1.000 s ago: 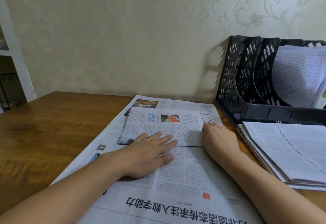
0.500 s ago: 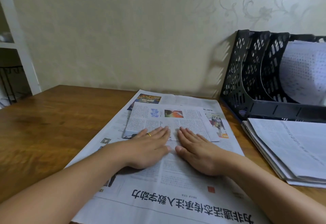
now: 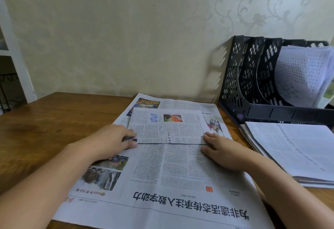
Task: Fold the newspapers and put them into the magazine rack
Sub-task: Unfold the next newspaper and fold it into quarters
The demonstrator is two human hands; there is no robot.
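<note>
A small folded newspaper (image 3: 168,127) lies on top of a large open newspaper (image 3: 162,183) spread over the wooden table (image 3: 45,129). My left hand (image 3: 112,142) is at the folded paper's near left corner, with curled fingers and thumb pinching its edge. My right hand (image 3: 222,151) lies flat on the open sheet, its fingertips touching the folded paper's near right corner. The black perforated magazine rack (image 3: 253,109) stands at the back right against the wall. A curled newspaper (image 3: 303,77) sits in its rightmost slot.
A stack of newspapers (image 3: 292,153) lies on the table in front of the rack, close to my right forearm. A white shelf frame (image 3: 18,66) stands beyond the table's left end. The wall runs just behind the papers.
Both hands have slid apart from the middle of the folded newspaper's near edge to its two near corners. The left fingers have curled onto the left corner.
</note>
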